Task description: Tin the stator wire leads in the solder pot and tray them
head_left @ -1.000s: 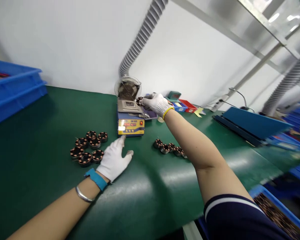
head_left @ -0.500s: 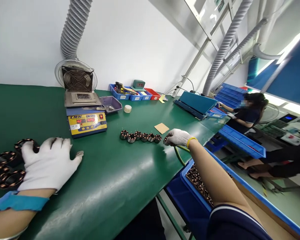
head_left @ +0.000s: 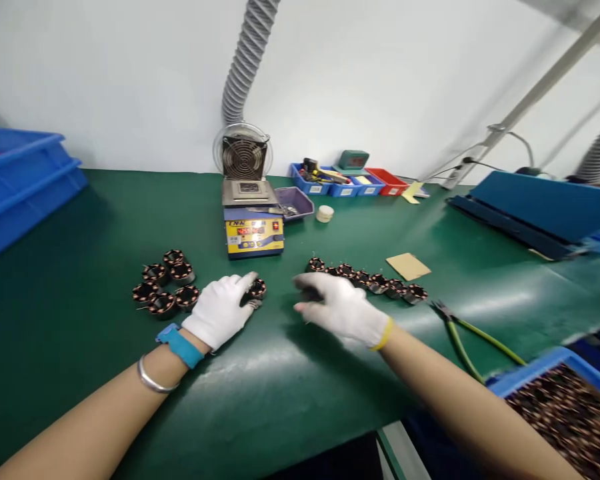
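My left hand (head_left: 221,311), in a white glove, has its thumb and forefinger around the side of a motor stator (head_left: 257,289) with copper windings. Just left of that hand, a cluster of several similar stators (head_left: 163,305) stands on the green mat. My right hand (head_left: 341,312), also gloved, hovers slightly blurred over the mat, thumb and fingers apart toward the left hand. Behind it runs a row of several stators (head_left: 379,283), partly hidden by the glove. Green-handled cutting pliers (head_left: 453,327) lie to the right of the row.
A yellow-fronted soldering pot unit (head_left: 255,238) with a fan stands at the back, a purple tray (head_left: 295,200) beside it. Blue bins (head_left: 310,187) and a red bin (head_left: 387,181) line the wall. Blue crates (head_left: 25,180) are at left, a stator-filled crate (head_left: 530,363) at lower right.
The view has swung left. My right hand has come from the far end of the row toward the left hand, leaving a stator at the row's end. My left hand is now at a single stator.
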Available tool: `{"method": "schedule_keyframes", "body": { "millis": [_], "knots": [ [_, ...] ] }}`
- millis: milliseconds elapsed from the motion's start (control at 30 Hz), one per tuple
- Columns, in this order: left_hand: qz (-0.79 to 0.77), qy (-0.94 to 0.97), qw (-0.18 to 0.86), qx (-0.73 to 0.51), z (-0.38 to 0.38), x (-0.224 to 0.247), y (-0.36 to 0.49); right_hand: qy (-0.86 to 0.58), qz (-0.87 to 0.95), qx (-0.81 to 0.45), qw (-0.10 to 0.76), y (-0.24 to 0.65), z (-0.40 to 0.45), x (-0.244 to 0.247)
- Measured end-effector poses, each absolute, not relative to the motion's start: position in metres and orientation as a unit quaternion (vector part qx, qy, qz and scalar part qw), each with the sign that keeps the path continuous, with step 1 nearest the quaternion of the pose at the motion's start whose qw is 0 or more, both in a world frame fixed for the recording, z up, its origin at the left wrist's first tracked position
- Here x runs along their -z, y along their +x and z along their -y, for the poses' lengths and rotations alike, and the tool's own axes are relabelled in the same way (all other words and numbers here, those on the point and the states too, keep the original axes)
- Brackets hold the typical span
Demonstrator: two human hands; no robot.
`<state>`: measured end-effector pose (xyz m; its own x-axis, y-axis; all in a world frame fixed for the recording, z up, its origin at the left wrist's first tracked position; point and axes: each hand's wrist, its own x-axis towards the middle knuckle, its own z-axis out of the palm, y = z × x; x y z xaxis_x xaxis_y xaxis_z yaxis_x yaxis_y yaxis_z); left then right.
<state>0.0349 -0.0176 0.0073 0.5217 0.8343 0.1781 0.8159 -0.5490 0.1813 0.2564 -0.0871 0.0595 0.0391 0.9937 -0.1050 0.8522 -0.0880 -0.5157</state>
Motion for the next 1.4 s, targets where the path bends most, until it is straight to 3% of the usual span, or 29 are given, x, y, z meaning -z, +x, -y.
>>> {"method": "schedule_keyframes", "body": {
  "millis": [200,367,567,667,967,1133,1233,1400],
  "knots": [
    [-0.571,0.795,0.118,-0.170,0.026,-0.015,0.036,-0.559,0.772,-0.234,0.191,0.208,0.043,-0.018],
    [-0.562,0.791,0.154,-0.187,0.018,-0.007,0.036,-0.567,0.734,-0.293,0.231,0.220,0.045,-0.016],
    [-0.415,0.826,0.111,-0.365,0.026,-0.001,0.036,-0.490,0.605,-0.499,0.380,0.202,0.050,-0.013],
    [-0.428,0.809,0.089,-0.392,0.032,-0.001,0.038,-0.439,0.544,-0.551,0.456,0.193,0.053,-0.005],
    [-0.472,0.762,0.277,-0.347,0.031,-0.003,0.038,-0.555,0.608,-0.304,0.479,0.193,0.062,0.000],
    [-0.449,0.721,0.451,-0.275,0.031,-0.025,0.030,-0.545,0.593,-0.307,0.508,0.198,0.058,-0.001],
    [-0.433,0.633,0.563,-0.309,0.031,-0.032,0.022,-0.535,0.563,-0.343,0.528,0.201,0.055,0.002],
    [-0.444,0.578,0.478,-0.489,0.031,-0.026,0.024,-0.537,0.553,-0.354,0.530,0.200,0.058,0.000]
  ]
}}
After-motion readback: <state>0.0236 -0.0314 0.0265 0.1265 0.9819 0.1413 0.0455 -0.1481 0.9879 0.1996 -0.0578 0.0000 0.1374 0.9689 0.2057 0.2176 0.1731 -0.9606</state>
